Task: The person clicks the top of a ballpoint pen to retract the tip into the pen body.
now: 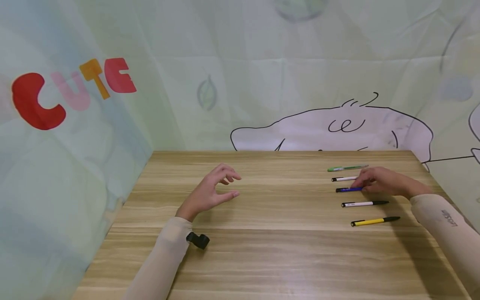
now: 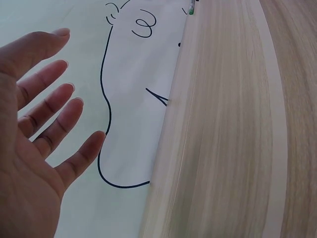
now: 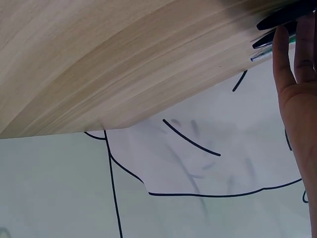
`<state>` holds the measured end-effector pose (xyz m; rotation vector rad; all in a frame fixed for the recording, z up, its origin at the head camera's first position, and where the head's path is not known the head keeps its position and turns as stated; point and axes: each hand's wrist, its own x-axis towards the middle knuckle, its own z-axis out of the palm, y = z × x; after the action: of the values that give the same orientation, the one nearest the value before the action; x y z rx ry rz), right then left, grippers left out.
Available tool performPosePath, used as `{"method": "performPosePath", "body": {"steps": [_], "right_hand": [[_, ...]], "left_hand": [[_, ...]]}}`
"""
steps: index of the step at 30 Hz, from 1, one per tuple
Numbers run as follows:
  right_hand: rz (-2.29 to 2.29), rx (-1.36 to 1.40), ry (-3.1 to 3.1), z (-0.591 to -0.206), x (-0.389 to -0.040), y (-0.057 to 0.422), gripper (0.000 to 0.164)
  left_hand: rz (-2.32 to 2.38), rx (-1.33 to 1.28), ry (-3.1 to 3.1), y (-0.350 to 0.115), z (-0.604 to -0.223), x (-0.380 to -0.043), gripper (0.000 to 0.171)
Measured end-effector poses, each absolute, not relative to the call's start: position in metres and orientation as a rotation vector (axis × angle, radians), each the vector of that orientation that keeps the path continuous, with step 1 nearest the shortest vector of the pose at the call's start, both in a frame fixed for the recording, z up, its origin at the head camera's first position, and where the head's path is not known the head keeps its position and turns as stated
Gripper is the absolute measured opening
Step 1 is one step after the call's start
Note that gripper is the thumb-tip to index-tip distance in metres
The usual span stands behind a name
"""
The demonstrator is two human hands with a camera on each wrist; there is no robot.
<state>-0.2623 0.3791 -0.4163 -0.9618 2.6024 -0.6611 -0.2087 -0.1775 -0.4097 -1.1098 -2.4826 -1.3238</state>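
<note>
My right hand point(image 1: 384, 182) is over the far right of the table, with thumb and fingertips pinching the blue pen point(image 1: 348, 189). The hand hides that pen's right end and part of a white pen point(image 1: 343, 179) just beyond it. Farthest back lies a green pen point(image 1: 345, 168). Nearer than the blue one are another white pen point(image 1: 361, 204) with black ends and a yellow pen point(image 1: 375, 221). My left hand point(image 1: 210, 189) is held over the left half of the table, fingers loosely bent and apart, holding nothing; its palm point(image 2: 34, 183) shows in the left wrist view.
The wood-grain table point(image 1: 255, 258) ends at a printed cloth backdrop point(image 1: 180, 104) behind and to the left. A small black device point(image 1: 198, 240) sits at the left sleeve's cuff. In the right wrist view, dark pen tips point(image 3: 285, 17) lie beside the fingers.
</note>
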Motion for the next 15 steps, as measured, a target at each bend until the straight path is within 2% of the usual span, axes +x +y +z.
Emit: {"method": "performPosePath", "body": {"steps": [7, 10, 15], "right_hand": [[-0.595, -1.008, 2.682, -0.415, -0.26, 0.38, 0.031], [-0.594, -1.0, 2.719, -0.414, -0.259, 0.379, 0.032], [-0.61, -0.935, 2.776, -0.413, -0.255, 0.38, 0.028]], "left_hand": [[-1.335, -1.091, -2.48, -0.176, -0.411, -0.209, 0.039], [-1.335, -1.088, -2.484, -0.172, -0.401, -0.202, 0.036], [-1.317, -1.122, -2.473, -0.174, -0.403, -0.205, 0.036]]}}
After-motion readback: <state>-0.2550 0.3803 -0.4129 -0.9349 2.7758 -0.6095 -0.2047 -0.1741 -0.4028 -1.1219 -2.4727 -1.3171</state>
